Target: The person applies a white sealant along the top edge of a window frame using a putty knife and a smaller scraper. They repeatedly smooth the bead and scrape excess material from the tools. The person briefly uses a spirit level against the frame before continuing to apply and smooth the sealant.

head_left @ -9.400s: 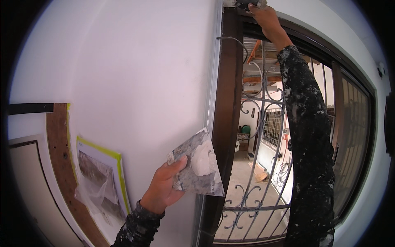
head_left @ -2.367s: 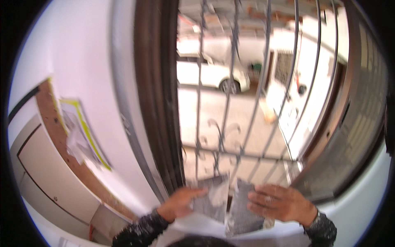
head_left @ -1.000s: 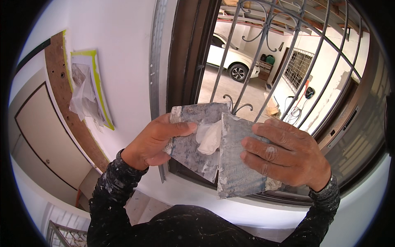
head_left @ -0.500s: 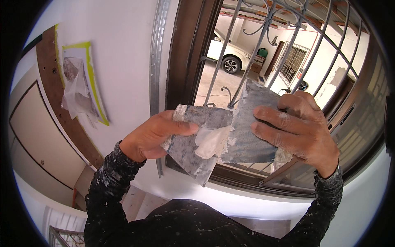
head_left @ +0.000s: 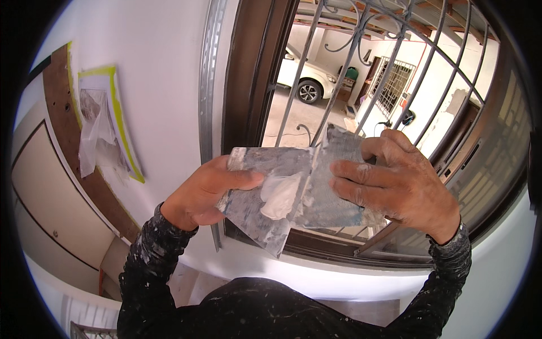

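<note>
My left hand (head_left: 195,192) grips a flat grey putty spreader (head_left: 248,208) by its left edge, with the thumb on top. A lump of white putty (head_left: 280,199) lies on this blade toward its right side. My right hand (head_left: 403,186) is closed on a second putty spreader (head_left: 324,209), its fingers laid over the upper face. That blade's left edge meets the right edge of the first one, beside the putty. Both blades are smeared with dried filler and tilted. They are held up in front of the window, and the undersides are hidden.
A brown window frame (head_left: 243,73) with grey metal bars (head_left: 324,107) stands just beyond my hands. A metal corner strip (head_left: 208,90) runs down the wall at left. Further left, yellow tape and plastic sheet (head_left: 101,138) surround a wall opening. A white car (head_left: 305,76) is outside.
The right spreader has shifted left and turned, showing less of its face. The putty now sits more compactly on the left blade. The view has shifted slightly.
</note>
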